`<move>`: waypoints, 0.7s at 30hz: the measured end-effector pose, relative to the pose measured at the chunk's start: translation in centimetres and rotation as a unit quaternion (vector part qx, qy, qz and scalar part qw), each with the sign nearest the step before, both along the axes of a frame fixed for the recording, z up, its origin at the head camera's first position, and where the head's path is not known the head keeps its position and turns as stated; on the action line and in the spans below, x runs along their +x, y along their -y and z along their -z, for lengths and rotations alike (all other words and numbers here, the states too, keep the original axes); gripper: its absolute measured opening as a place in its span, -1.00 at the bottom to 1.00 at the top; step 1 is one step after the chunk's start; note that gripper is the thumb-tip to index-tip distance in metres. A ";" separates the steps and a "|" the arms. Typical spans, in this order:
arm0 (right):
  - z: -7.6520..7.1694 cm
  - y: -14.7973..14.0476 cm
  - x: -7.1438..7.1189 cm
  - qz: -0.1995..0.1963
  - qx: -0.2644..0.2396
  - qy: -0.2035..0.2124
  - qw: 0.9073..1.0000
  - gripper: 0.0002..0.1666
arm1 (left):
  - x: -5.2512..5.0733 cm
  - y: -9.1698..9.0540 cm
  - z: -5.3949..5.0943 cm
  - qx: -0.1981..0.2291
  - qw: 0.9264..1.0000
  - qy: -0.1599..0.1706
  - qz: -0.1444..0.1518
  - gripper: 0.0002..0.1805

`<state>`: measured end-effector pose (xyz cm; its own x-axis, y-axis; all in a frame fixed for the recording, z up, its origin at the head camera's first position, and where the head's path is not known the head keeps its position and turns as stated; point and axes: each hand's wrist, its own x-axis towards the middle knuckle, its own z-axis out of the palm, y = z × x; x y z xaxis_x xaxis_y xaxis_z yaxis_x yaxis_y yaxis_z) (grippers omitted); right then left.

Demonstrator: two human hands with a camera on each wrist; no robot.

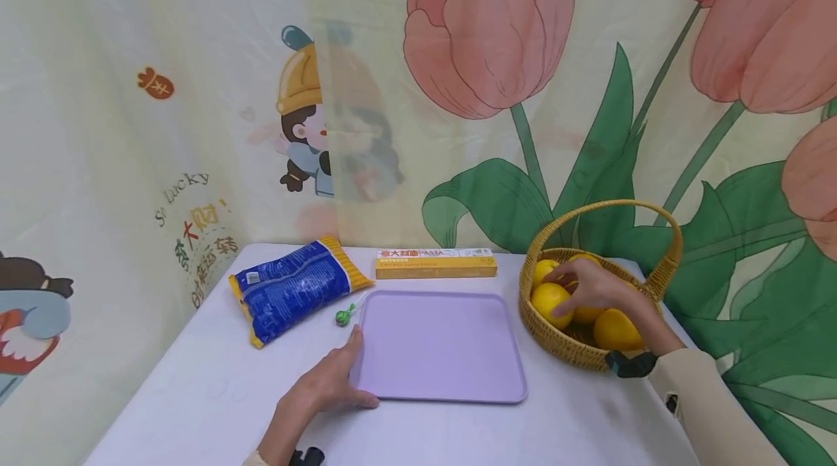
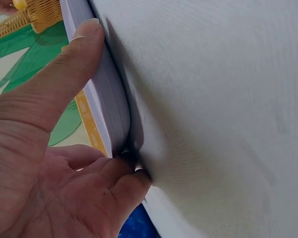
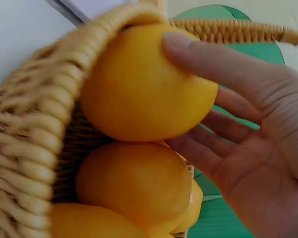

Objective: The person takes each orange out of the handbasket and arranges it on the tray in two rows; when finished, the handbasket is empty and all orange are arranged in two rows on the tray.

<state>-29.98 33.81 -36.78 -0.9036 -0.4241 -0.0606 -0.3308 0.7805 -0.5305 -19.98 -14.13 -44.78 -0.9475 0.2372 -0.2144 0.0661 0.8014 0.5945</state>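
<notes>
Yellow fruit (image 1: 548, 300) in right hand (image 1: 591, 286), inside wicker basket (image 1: 569, 352)

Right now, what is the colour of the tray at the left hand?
The tray is plain light purple; the head view shows it best.

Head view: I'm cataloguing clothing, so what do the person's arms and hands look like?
The left hand and right hand are gloveless. A long beige fabric sleeve runs up the right arm; a beige fabric cuff edge shows at left. A small black device sits near each wrist.
</notes>
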 end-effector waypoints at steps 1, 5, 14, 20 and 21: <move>-0.1 -0.2 -0.1 -0.004 -0.002 0.006 1.000 -0.24 | 0.0 0.0 0.0 0.000 1.000 -0.001 0.000 0.46; -0.4 -0.9 -0.7 -0.021 -0.012 0.024 0.999 -0.23 | 0.0 0.1 0.2 0.004 1.000 -0.007 0.002 0.46; -2.2 -1.8 -0.1 -0.039 -0.075 0.026 0.996 -0.26 | 0.2 0.1 0.1 0.011 1.000 -0.009 0.000 0.45; -5.0 -1.0 1.2 -0.115 -0.135 0.020 0.984 -0.38 | 0.2 0.1 0.1 0.011 1.000 -0.010 -0.001 0.46; -5.4 -0.7 1.3 -0.133 -0.145 0.020 0.980 -0.38 | 0.2 0.1 0.1 0.011 1.000 -0.010 -0.002 0.45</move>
<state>-28.67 34.47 -31.42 -0.7576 -0.6496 0.0645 -0.4774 0.4840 -0.7334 -19.76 -14.20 -44.86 -0.9528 0.2370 -0.1899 0.0745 0.7886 0.6104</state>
